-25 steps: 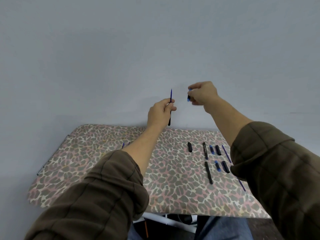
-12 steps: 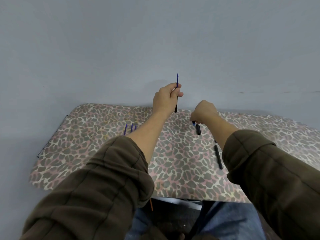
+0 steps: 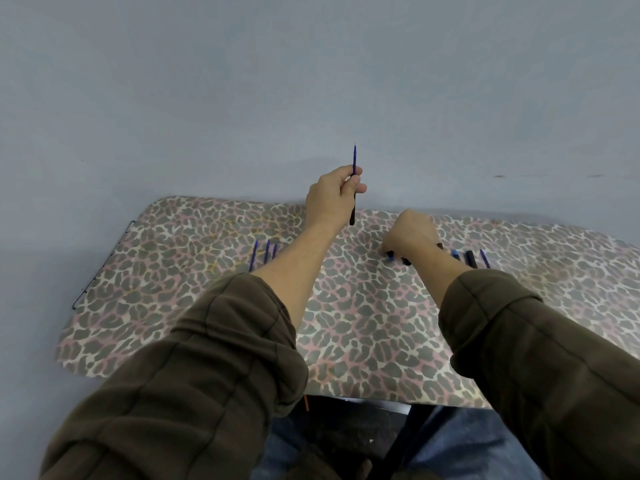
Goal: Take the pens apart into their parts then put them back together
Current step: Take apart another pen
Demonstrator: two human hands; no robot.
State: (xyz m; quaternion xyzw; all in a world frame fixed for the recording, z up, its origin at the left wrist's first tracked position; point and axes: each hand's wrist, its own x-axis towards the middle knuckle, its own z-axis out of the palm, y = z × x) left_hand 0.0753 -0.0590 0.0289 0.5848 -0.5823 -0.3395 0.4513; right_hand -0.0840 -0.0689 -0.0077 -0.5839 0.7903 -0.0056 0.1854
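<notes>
My left hand (image 3: 336, 194) is raised above the table's far edge. It grips a black pen barrel (image 3: 352, 216) upright, and a thin blue refill (image 3: 354, 161) sticks out of the barrel's top. My right hand (image 3: 410, 235) is down on the leopard-print table (image 3: 363, 323), knuckles toward me. Its curled fingertips pinch a small blue pen part (image 3: 390, 257) against the cloth, right beside a short black part (image 3: 406, 261). The fingers themselves are mostly hidden behind the back of the hand.
Three loose blue refills (image 3: 266, 252) lie left of my left forearm. Right of my right wrist lie a blue part (image 3: 455, 253), a black cap (image 3: 470, 258) and another blue refill (image 3: 485, 258). A grey wall stands close behind the table.
My right hand came down from the air to the table with the small blue part. The left hand stayed raised with the barrel and refill. My head tilted down.
</notes>
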